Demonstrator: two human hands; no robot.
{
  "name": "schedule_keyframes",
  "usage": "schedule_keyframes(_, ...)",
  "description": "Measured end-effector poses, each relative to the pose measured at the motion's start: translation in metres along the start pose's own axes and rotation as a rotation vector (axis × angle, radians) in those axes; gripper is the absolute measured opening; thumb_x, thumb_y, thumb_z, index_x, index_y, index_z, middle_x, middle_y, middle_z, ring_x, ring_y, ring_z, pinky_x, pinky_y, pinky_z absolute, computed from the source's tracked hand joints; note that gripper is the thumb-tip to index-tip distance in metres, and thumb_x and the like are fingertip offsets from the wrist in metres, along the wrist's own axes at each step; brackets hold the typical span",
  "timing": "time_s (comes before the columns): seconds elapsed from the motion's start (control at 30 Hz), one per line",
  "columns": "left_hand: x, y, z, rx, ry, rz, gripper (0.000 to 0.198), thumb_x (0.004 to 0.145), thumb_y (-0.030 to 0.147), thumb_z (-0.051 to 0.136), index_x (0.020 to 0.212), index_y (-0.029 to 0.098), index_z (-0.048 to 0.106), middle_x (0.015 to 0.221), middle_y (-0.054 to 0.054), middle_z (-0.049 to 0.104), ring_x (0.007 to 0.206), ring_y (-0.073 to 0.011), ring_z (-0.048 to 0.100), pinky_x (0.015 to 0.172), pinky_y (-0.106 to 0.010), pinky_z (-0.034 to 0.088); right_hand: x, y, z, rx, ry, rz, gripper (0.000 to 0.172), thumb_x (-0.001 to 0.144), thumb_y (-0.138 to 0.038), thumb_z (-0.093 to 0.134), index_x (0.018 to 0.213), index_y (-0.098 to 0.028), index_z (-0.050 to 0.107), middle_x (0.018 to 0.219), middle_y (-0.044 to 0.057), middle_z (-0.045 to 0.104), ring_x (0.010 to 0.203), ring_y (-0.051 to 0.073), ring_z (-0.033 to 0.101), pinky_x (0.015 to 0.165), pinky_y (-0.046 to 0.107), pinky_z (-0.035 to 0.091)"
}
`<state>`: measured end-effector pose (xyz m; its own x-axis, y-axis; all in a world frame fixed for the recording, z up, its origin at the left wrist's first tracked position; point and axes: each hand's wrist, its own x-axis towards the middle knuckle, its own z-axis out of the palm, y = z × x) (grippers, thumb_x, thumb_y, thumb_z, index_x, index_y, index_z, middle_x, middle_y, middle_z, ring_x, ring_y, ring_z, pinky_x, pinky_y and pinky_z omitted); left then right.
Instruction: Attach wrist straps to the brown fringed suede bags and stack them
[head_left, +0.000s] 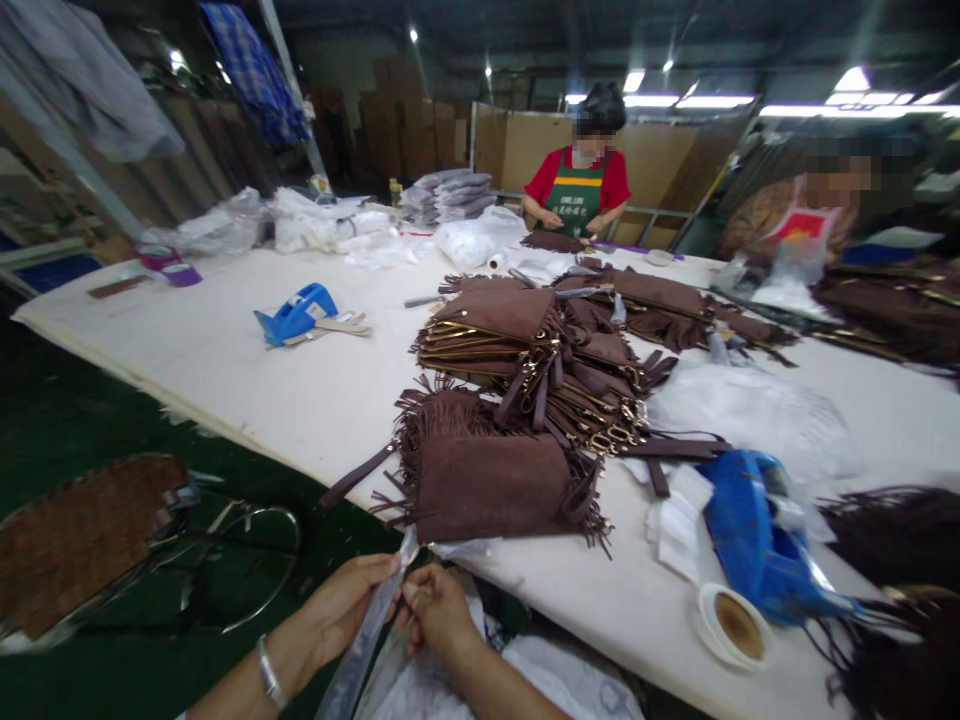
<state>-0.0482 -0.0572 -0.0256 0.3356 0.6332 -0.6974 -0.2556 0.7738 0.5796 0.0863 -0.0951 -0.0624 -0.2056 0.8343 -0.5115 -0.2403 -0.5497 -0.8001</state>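
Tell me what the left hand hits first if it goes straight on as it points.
Probably the right hand, just opposite: both pinch the clear plastic strip between them. Beyond lies the fringed brown bag; depth is unclear.

Dim hall, bright ceiling strip lights (712, 100) glaring, wide-angle bending at edges, corners blurred

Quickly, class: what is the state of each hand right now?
Left hand: closed, pinching the clear plastic bag.
Right hand: closed, pinching the same bag.

The white table (247, 390) bears brown fringed bags (487, 485) (some stacked).
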Motion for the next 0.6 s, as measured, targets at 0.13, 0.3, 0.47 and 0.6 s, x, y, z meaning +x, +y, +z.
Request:
schedule_keyframes(0.13, -0.003, 0.000, -0.004, 0.012, 0.009, -0.013, 0.033, 0.074, 0.039, 0.075, 0.082, 0.009, 0.066, 0.065, -0.006, 0.062, 0.053, -0.0133, 0.058, 0.054, -0.024, 0.049, -0.036, -0.024, -0.034, -0.232, -0.099, -0.027, 0.028, 0.079, -0.048, 0.055, 0.079, -0.020, 0.052, 0.061, -0.001, 0.063, 0.035, 0.009, 0.043, 0.036, 0.020, 0.032)
schedule_keyframes(0.3, -0.003, 0.003, -0.005, -0.041, -0.059, -0.080, 0.046, 0.078, 0.049, 0.068, 0.093, 0.006, 0.067, 0.074, -0.007, 0.062, 0.059, -0.0140, 0.059, 0.058, -0.027, 0.051, -0.048, -0.103, -0.097, -0.864, 0.341, -0.510, 0.023, 0.092, -0.036, 0.042, 0.095, -0.022, 0.060, 0.085, 0.005, 0.066, 0.074, 0.018, 0.061, 0.068, 0.028, 0.045)
schedule_keyframes(0.47, 0.007, 0.006, 0.005, 0.019, -0.070, -0.037, 0.036, 0.075, 0.043, 0.072, 0.088, 0.010, 0.067, 0.068, -0.003, 0.058, 0.057, -0.0126, 0.057, 0.058, -0.025, 0.050, -0.030, -0.150, -0.149, -1.588, 0.794, -0.475, 0.033, 0.089, -0.033, 0.052, 0.116, -0.013, 0.054, 0.108, 0.017, 0.062, 0.102, 0.031, 0.056, 0.081, 0.039, 0.041)
schedule_keyframes(0.6, 0.015, 0.006, 0.007, 0.063, -0.022, 0.039, 0.031, 0.075, 0.041, 0.072, 0.079, 0.011, 0.066, 0.062, -0.002, 0.058, 0.054, -0.0121, 0.055, 0.056, -0.023, 0.047, -0.016, -0.153, -0.171, -1.703, 0.811, -0.290, 0.049, 0.085, -0.040, 0.061, 0.122, -0.012, 0.048, 0.104, 0.017, 0.063, 0.099, 0.031, 0.060, 0.076, 0.038, 0.042)
